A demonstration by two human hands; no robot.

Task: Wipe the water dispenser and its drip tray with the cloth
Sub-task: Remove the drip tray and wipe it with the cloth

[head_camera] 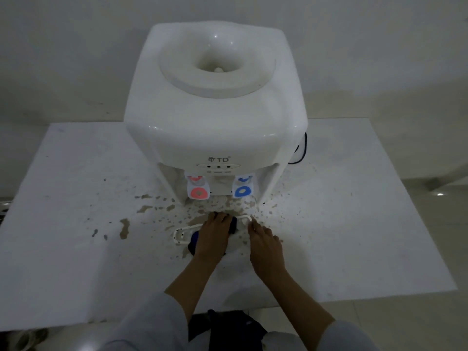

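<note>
Stained table (76, 249): left hand (211, 238) presses cloth (233, 224).

I take this for a plain utility corner of a home or small office, though I cannot tell which. What tells me is the water dispenser (215, 110), a small white countertop model with a red tap (198, 190) and a blue tap (242, 188), standing on a white table (76, 249). Behind the dispenser rises a bare pale wall (63, 46); to its right lies a glossy tiled floor (417, 224). Brown splatter (124, 228) dirties the table in front of it.
</note>
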